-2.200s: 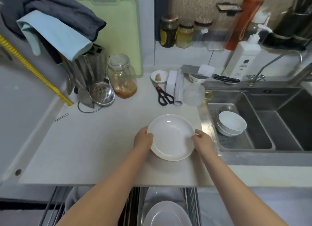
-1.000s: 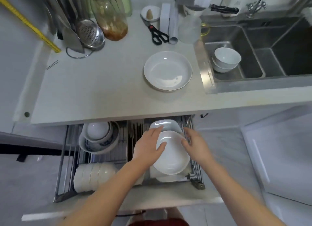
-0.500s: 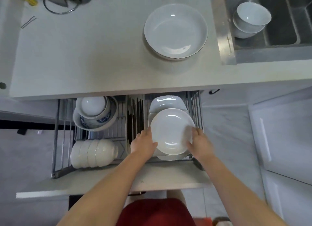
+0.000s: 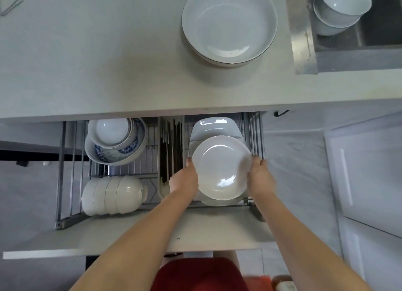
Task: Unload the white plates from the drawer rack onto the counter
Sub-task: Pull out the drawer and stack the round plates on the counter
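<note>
Plate (image 4: 220, 166): lifted over the drawer rack (image 4: 71, 216) (right side).
Left hand (image 4: 183, 179): fingers gripped its left rim.
Right hand (image 4: 262, 177): fingers gripped its right rim.
Bench (image 4: 108, 57): stacked plates (image 4: 229, 25) sat there.

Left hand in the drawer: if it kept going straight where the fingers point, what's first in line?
Likely the square white dish racked behind the round plate the left hand grips; depth is unclear.

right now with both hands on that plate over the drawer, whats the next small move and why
Probably lift the round white plate straight up clear of the drawer rack. The left hand and right hand grip its opposite edges, more plates sit beneath it, and the counter already holds a stack of plates to join.
</note>
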The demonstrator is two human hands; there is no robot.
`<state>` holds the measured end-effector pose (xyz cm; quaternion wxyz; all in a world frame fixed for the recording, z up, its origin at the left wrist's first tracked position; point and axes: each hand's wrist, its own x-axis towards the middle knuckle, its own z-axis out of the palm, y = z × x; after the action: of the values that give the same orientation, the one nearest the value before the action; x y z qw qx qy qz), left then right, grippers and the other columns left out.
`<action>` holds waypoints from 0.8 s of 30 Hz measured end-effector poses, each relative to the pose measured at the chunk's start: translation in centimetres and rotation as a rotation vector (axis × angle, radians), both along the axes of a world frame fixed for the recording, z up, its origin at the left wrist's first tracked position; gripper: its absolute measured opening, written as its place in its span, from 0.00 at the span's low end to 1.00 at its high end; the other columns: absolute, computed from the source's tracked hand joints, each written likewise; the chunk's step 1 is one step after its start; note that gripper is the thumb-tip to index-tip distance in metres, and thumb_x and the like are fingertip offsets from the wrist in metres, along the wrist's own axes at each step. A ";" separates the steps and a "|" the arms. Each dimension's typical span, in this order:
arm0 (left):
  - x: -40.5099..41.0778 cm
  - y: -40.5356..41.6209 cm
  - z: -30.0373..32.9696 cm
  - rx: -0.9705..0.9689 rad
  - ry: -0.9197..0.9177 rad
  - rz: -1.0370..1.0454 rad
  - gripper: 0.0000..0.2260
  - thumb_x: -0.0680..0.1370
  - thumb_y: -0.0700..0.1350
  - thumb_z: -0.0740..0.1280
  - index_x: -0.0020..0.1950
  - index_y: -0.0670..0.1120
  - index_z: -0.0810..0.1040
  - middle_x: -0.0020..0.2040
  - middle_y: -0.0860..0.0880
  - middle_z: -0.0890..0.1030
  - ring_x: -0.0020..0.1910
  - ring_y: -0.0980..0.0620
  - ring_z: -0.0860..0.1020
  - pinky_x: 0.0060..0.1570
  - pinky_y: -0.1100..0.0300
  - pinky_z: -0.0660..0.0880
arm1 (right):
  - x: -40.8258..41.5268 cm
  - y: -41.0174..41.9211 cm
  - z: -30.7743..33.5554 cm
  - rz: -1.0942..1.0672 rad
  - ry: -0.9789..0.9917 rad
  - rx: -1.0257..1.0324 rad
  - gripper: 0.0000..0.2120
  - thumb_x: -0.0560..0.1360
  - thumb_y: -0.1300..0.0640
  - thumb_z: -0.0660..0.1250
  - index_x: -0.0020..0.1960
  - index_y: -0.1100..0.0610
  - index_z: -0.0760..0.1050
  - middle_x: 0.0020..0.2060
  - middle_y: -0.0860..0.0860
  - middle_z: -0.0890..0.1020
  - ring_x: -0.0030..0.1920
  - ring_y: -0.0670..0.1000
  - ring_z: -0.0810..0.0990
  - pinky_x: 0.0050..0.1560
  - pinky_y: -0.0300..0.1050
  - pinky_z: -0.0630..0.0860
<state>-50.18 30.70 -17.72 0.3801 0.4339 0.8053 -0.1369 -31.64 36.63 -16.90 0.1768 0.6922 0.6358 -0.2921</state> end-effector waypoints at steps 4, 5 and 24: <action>0.0 -0.1 1.3 0.029 -0.005 0.004 0.22 0.78 0.39 0.56 0.72 0.44 0.58 0.48 0.43 0.81 0.44 0.43 0.80 0.39 0.52 0.74 | 0.1 -0.1 1.1 -0.007 -0.002 0.020 0.19 0.75 0.68 0.58 0.65 0.60 0.63 0.61 0.58 0.70 0.49 0.62 0.79 0.43 0.49 0.72; 0.0 -0.2 1.8 0.041 -0.009 0.007 0.21 0.78 0.38 0.56 0.71 0.44 0.59 0.48 0.43 0.81 0.44 0.43 0.80 0.39 0.53 0.75 | 0.3 -0.2 1.5 -0.012 0.008 0.034 0.19 0.74 0.67 0.58 0.64 0.60 0.64 0.60 0.58 0.70 0.49 0.62 0.79 0.43 0.49 0.72; -3.0 3.9 17.6 0.541 -0.134 -0.032 0.16 0.75 0.44 0.57 0.62 0.47 0.71 0.44 0.48 0.81 0.41 0.48 0.78 0.40 0.55 0.75 | 0.4 3.2 15.1 -0.286 0.506 0.522 0.17 0.72 0.66 0.63 0.60 0.59 0.74 0.52 0.58 0.76 0.44 0.49 0.69 0.43 0.42 0.64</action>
<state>-53.22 34.61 -0.15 0.3006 0.5404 0.7787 0.1059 -31.26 39.84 -1.79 -0.2101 0.7018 0.6093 -0.3034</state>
